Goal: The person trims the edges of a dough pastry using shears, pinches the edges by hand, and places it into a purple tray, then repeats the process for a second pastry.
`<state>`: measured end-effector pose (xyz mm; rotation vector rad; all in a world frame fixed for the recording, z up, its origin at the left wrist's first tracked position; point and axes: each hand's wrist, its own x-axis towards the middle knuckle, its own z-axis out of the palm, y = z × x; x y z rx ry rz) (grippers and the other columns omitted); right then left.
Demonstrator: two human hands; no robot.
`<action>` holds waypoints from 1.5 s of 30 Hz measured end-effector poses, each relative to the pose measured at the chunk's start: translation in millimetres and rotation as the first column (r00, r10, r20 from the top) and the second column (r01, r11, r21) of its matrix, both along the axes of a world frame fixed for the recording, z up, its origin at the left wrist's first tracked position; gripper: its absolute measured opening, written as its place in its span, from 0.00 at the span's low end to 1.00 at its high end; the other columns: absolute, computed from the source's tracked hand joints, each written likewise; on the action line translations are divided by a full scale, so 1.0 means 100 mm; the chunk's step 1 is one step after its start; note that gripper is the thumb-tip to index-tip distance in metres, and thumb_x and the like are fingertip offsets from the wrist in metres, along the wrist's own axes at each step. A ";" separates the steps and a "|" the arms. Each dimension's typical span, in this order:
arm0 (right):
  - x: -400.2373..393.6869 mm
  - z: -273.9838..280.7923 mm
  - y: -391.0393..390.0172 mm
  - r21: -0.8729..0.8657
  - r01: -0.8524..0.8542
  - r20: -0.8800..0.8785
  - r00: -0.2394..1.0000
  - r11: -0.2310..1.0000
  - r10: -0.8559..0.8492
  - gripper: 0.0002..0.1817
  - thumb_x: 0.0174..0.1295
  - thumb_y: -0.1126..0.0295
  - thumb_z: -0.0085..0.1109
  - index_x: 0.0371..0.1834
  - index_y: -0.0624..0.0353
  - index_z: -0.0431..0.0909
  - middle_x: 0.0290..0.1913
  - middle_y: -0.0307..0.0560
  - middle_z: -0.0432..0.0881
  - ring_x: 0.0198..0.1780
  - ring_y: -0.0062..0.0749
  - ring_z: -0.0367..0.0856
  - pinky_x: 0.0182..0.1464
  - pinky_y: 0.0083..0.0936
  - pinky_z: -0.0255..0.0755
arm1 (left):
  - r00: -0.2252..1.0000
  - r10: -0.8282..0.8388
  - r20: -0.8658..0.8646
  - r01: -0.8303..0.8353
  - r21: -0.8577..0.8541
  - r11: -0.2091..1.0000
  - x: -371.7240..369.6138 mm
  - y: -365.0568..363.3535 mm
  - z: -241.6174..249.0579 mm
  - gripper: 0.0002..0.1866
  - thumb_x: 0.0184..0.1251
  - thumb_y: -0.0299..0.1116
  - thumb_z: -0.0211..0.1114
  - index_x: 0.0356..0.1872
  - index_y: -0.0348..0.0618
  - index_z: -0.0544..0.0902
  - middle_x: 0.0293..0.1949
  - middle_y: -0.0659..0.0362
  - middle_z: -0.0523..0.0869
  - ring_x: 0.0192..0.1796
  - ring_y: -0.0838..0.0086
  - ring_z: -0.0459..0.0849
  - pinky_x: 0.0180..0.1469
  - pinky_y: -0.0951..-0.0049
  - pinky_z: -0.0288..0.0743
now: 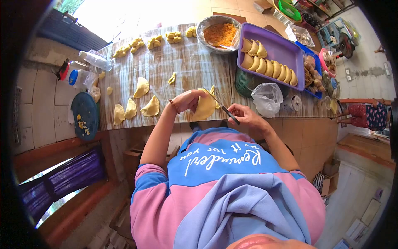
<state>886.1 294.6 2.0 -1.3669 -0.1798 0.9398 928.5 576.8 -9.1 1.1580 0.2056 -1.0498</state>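
My right hand (246, 118) is closed around the black handle of a knife (230, 115). The blade slants up and left along the edge of a flat, rounded piece of dough (204, 109) near the table's front edge. Curved over this dough's left side, my left hand (190, 101) grips it; the fingertips are partly hidden. A thin dough strip (217, 102) lies right of the piece. Several folded half-moon pastries, one of them a pastry (150, 106), lie to the left. A small dough scrap (172, 78) sits farther back.
Small dough lumps (154, 42) line the table's far side. A bowl of orange filling (219, 35) stands beside a purple tray (269, 31) of folded pastries. A plastic bag (267, 99) is at right, a blue-green plate (86, 99) at left. Another person (369, 117) is at far right.
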 end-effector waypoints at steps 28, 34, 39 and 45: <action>0.34 -0.84 0.07 -0.565 0.291 0.656 0.727 0.772 0.206 0.14 0.59 0.66 0.58 0.42 0.68 0.78 0.31 0.52 0.82 0.34 0.31 0.82 0.36 0.25 0.73 | 0.678 0.734 -0.031 -0.684 -0.394 0.614 -0.47 -0.15 -0.34 0.17 0.60 0.26 0.64 0.51 0.39 0.76 0.46 0.55 0.84 0.47 0.68 0.84 0.48 0.67 0.80; 0.33 -0.25 0.75 -0.053 0.061 -0.065 0.996 0.997 -0.065 0.14 0.64 0.59 0.57 0.38 0.61 0.80 0.32 0.38 0.82 0.33 0.17 0.77 0.36 0.18 0.70 | 0.617 0.787 0.023 -0.718 -0.393 0.574 -0.49 -0.18 -0.29 0.17 0.61 0.27 0.64 0.51 0.39 0.76 0.46 0.56 0.83 0.48 0.69 0.83 0.52 0.67 0.78; 0.34 -0.44 0.81 -0.019 0.052 0.085 0.995 0.998 -0.050 0.13 0.63 0.58 0.58 0.35 0.58 0.81 0.30 0.36 0.81 0.32 0.17 0.77 0.37 0.17 0.68 | 0.614 0.788 0.036 -0.722 -0.377 0.580 -0.54 -0.16 -0.24 0.16 0.61 0.27 0.64 0.50 0.39 0.77 0.46 0.56 0.83 0.48 0.70 0.83 0.51 0.67 0.78; 0.39 -0.20 0.71 -0.051 -0.036 0.037 0.999 0.998 0.038 0.14 0.62 0.58 0.58 0.36 0.58 0.81 0.31 0.35 0.81 0.33 0.16 0.76 0.39 0.16 0.68 | 0.627 0.778 0.048 -0.710 -0.377 0.595 -0.56 -0.16 -0.24 0.14 0.62 0.28 0.63 0.49 0.40 0.78 0.46 0.58 0.84 0.48 0.71 0.82 0.50 0.66 0.77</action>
